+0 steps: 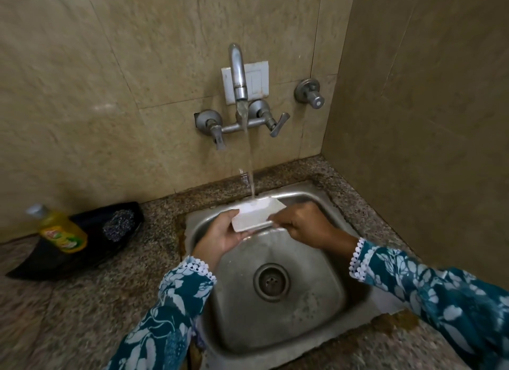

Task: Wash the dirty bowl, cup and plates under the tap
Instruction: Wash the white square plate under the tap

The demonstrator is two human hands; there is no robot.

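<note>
A small white rectangular plate (254,214) is held over the steel sink (325,281), under the running stream from the wall tap (239,75). Water lands on the plate's far part. My left hand (220,233) grips its left end, thumb on top and fingers underneath. My right hand (303,226) holds the plate's right side, fingers curled over the near edge. No bowl, cup or other plates are in view.
A yellow dish-soap bottle (59,229) and a steel scrubber (118,225) lie on a black bag (55,262) on the granite counter, left of the sink. Tap handles (217,134) and a separate valve (309,93) stick out of the tiled wall. A wall stands close on the right.
</note>
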